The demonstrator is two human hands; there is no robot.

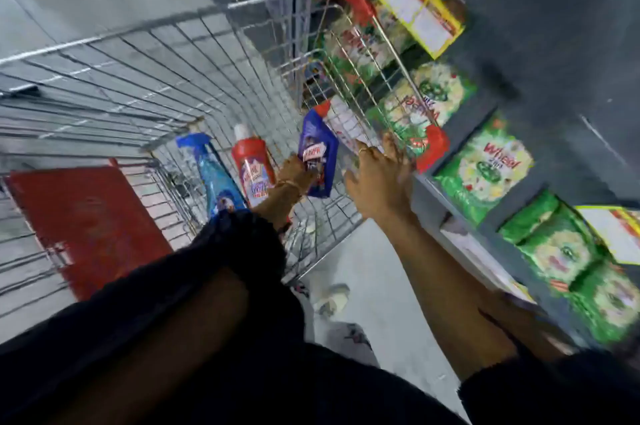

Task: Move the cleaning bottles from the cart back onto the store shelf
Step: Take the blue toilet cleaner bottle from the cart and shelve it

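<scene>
My left hand (294, 175) is down inside the cart (145, 54), its fingers closed around the lower part of the dark blue bottle (317, 151), which tilts with its red cap toward the cart's far right corner. My right hand (379, 175) rests at the cart's right rim, fingers spread and gripping nothing I can make out; blur hides the tips. Just left of my left hand stand the red bottle (251, 165) and, beside it, the blue spray bottle (213, 171), both near the cart's near end. So I judge at least three bottles are not yet shelved. The shelf (446, 196) runs along the cart's right side, stocked with green packets (481, 171); no cleaning bottles show there.
</scene>
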